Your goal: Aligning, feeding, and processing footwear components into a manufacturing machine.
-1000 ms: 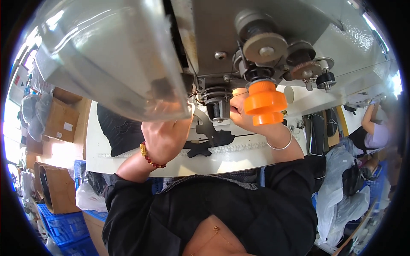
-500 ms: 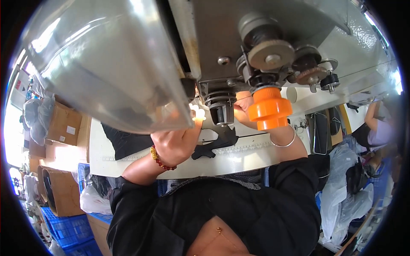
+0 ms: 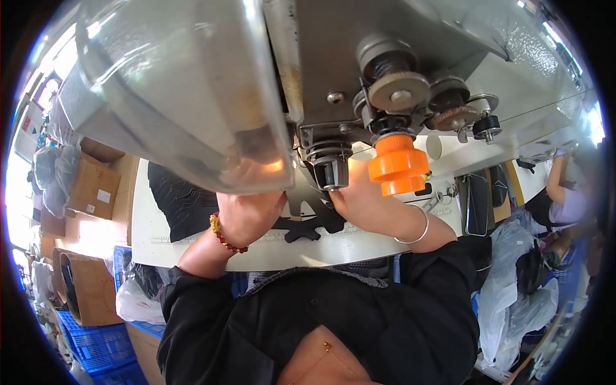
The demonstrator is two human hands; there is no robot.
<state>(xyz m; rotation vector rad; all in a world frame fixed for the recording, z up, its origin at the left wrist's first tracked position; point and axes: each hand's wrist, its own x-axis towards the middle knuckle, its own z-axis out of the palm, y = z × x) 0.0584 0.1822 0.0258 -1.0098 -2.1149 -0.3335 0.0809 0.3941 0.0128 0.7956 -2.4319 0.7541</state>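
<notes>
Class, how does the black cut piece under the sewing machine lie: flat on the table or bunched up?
Flat. The black cut piece lies spread on the white table, both hands pressing it: left hand, right hand.

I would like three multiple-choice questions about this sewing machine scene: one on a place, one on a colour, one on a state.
1. Where does the black cut piece lie?
A. on the white machine table, between the two hands
B. on the floor
C. inside a cardboard box

2. What colour is the ribbed plastic part under the machine head?
A. green
B. orange
C. white

3. How is the right hand placed?
A. raised away from the machine
B. inside a bag
C. down at the black piece, close to the machine foot

Answers: 1 A, the piece rests on the table between the left hand and the right hand. 2 B, it is bright orange. 3 C, its fingers reach the piece.
</notes>
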